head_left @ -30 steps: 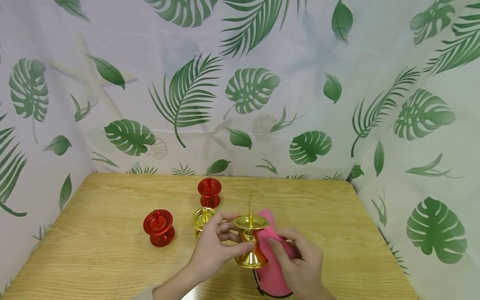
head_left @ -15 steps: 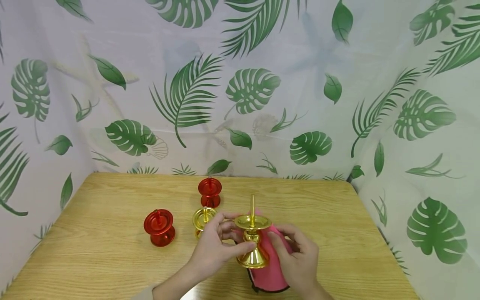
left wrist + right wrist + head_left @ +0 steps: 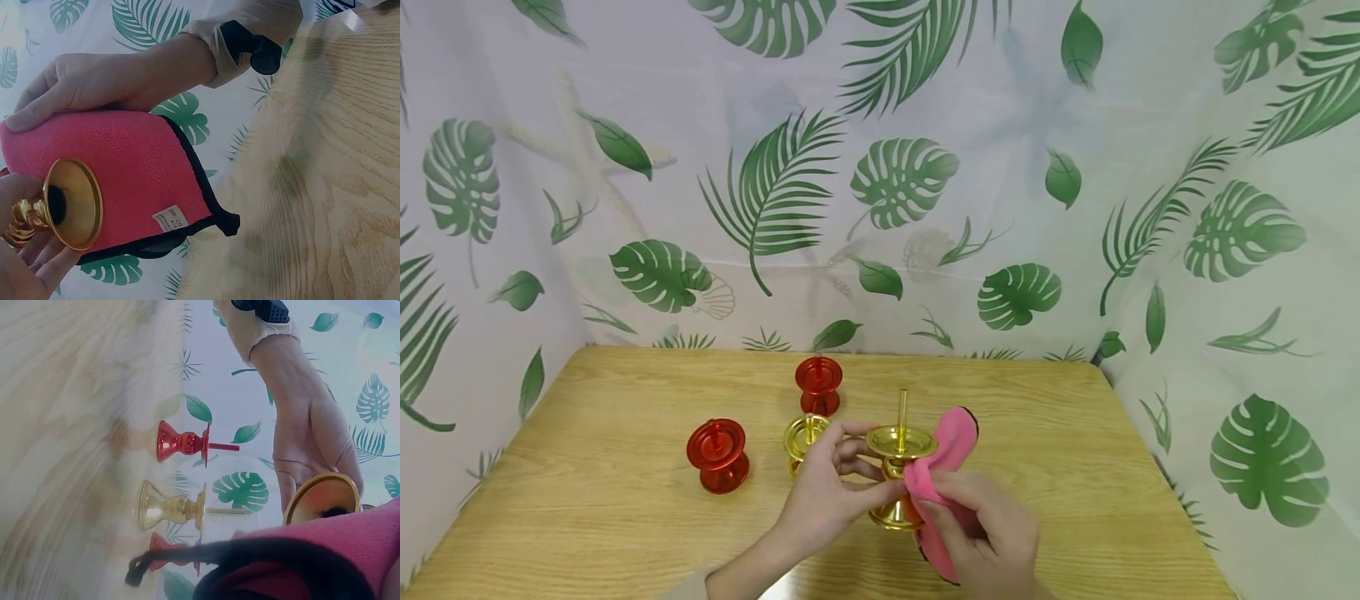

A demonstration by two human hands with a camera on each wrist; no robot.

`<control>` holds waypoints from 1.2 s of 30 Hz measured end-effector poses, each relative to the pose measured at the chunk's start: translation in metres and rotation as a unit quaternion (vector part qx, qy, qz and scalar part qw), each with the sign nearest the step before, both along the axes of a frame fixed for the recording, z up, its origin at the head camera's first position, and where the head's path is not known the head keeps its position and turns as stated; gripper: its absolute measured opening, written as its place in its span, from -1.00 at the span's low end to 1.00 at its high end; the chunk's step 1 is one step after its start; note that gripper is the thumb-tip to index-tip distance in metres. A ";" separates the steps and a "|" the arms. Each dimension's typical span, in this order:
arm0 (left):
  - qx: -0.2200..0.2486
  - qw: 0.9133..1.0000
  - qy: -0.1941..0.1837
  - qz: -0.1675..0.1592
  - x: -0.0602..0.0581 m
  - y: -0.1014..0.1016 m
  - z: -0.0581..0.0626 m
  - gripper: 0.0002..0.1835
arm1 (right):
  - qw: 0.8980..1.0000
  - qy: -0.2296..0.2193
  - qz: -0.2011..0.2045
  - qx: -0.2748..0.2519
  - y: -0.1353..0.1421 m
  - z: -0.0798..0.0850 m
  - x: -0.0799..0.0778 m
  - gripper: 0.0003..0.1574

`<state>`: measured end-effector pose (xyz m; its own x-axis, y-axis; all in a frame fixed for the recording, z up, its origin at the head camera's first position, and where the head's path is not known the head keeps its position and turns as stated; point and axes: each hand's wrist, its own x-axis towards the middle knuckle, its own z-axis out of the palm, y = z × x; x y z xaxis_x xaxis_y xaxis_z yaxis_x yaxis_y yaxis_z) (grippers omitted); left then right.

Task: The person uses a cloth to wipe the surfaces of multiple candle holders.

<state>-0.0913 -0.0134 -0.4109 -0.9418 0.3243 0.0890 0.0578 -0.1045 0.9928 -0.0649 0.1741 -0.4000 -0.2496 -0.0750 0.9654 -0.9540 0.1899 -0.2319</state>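
My left hand (image 3: 823, 492) grips a shiny gold candle holder (image 3: 901, 443) by its waist, upright above the table in the head view, its thin spike pointing up. With my right hand (image 3: 992, 529) I pinch a pink cloth (image 3: 957, 440) with black edging, bunched against the holder's right side just under the dish. Seen in the left wrist view, the holder's hollow round foot (image 3: 78, 203) stands out before the spread cloth (image 3: 137, 162), which bears a small white label (image 3: 170, 219). In the right wrist view the cloth overlaps part of that foot.
A second gold candle holder (image 3: 803, 435) stands just behind my left hand, partly hidden by it. One red candle holder (image 3: 717, 450) is at the left and another red one (image 3: 819, 379) farther back. Leaf-patterned sheeting (image 3: 880, 317) encloses the wooden table (image 3: 610, 492).
The cloth has shifted from behind the candle holder to its right side, bunched at the waist, with one end sticking out at the upper right. My right hand has turned and dropped slightly.
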 end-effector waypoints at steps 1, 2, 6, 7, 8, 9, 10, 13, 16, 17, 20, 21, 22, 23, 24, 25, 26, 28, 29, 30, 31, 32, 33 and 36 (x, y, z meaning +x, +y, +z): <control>-0.001 1.000 0.001 0.000 0.000 0.000 0.000 -0.29 | 1.000 -0.003 0.001 0.001 0.000 0.000 0.000 -0.73; -0.001 1.000 0.000 0.001 0.000 0.000 0.000 -0.29 | 1.000 -0.007 0.002 0.000 0.000 -0.001 0.000 -0.73; -0.001 1.000 -0.003 0.005 0.001 0.001 0.000 -0.29 | 0.999 -0.044 -0.009 -0.008 0.004 -0.009 -0.001 -0.74; -0.001 1.000 -0.003 0.006 0.002 0.001 0.000 -0.30 | 0.998 -0.054 -0.015 -0.011 0.005 -0.012 -0.001 -0.73; 0.000 1.000 -0.004 0.007 0.002 0.001 -0.001 -0.30 | 0.998 -0.061 -0.024 -0.014 0.007 -0.015 -0.002 -0.74; -0.001 1.000 -0.005 0.009 0.002 0.001 -0.001 -0.30 | 0.997 -0.072 -0.032 -0.017 0.008 -0.017 -0.002 -0.75; -0.002 1.000 -0.006 0.011 0.002 0.001 -0.001 -0.30 | 0.996 -0.083 -0.041 -0.020 0.009 -0.019 -0.002 -0.76; -0.004 1.000 -0.015 0.012 0.003 0.001 -0.001 -0.30 | 0.992 -0.111 -0.046 -0.026 0.011 -0.023 -0.002 -0.81; -0.017 1.000 -0.016 0.008 0.004 0.000 -0.001 -0.34 | 0.989 -0.139 -0.039 -0.032 0.014 -0.024 -0.002 -0.83; -0.021 1.000 -0.014 0.003 0.004 0.000 -0.001 -0.34 | 0.988 -0.147 -0.037 -0.033 0.014 -0.025 -0.002 -0.84; -0.030 0.999 -0.004 -0.014 0.005 -0.002 0.000 -0.37 | 0.984 -0.169 -0.037 -0.037 0.016 -0.023 -0.002 -0.83; -0.030 0.999 -0.003 -0.020 0.005 -0.002 0.000 -0.37 | 0.983 -0.174 -0.037 -0.038 0.017 -0.023 -0.002 -0.82; -0.027 0.999 -0.005 -0.026 0.005 -0.003 0.000 -0.37 | 0.983 -0.177 -0.036 -0.038 0.017 -0.023 -0.002 -0.81; -0.023 0.999 -0.009 -0.031 0.005 -0.004 0.001 -0.37 | 0.983 -0.178 -0.031 -0.039 0.018 -0.022 -0.002 -0.80; -0.018 0.999 -0.015 -0.035 0.004 -0.004 0.001 -0.37 | 0.983 -0.178 -0.028 -0.040 0.018 -0.022 -0.002 -0.80; -0.013 0.999 -0.020 -0.038 0.003 -0.004 0.001 -0.36 | 0.983 -0.177 -0.026 -0.041 0.018 -0.022 -0.002 -0.80; -0.006 0.999 -0.026 -0.042 0.002 -0.005 0.001 -0.35 | 0.983 -0.176 -0.024 -0.041 0.018 -0.021 -0.002 -0.80; 0.010 0.998 -0.041 -0.049 0.001 -0.005 0.000 -0.31 | 0.983 -0.176 -0.023 -0.042 0.019 -0.021 -0.002 -0.81; 0.018 0.997 -0.048 -0.051 0.000 -0.005 0.000 -0.31 | 0.983 -0.177 -0.022 -0.043 0.019 -0.021 -0.002 -0.81; 0.024 0.997 -0.052 -0.053 -0.001 -0.005 0.000 -0.30 | 0.983 -0.178 -0.025 -0.042 0.019 -0.021 -0.002 -0.81; 0.029 0.997 -0.056 -0.054 -0.001 -0.004 -0.001 -0.31 | 0.983 -0.178 -0.027 -0.042 0.019 -0.021 -0.002 -0.81; 0.034 0.996 -0.059 -0.054 -0.001 -0.004 -0.001 -0.31 | 0.983 -0.178 -0.027 -0.042 0.019 -0.021 -0.002 -0.81; 0.035 0.996 -0.060 -0.053 -0.001 -0.004 -0.001 -0.31 | 0.983 -0.177 -0.028 -0.042 0.019 -0.021 -0.001 -0.82; 0.036 0.997 -0.057 -0.047 0.001 -0.003 0.000 -0.32 | 0.984 -0.169 -0.024 -0.043 0.019 -0.022 -0.002 -0.83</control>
<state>-0.0907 -0.0160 -0.4106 -0.9131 0.4076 0.0099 -0.0680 -0.1762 0.9820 -0.0667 0.1927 -0.4225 -0.5596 0.0236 0.8285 -0.8096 0.1981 -0.5525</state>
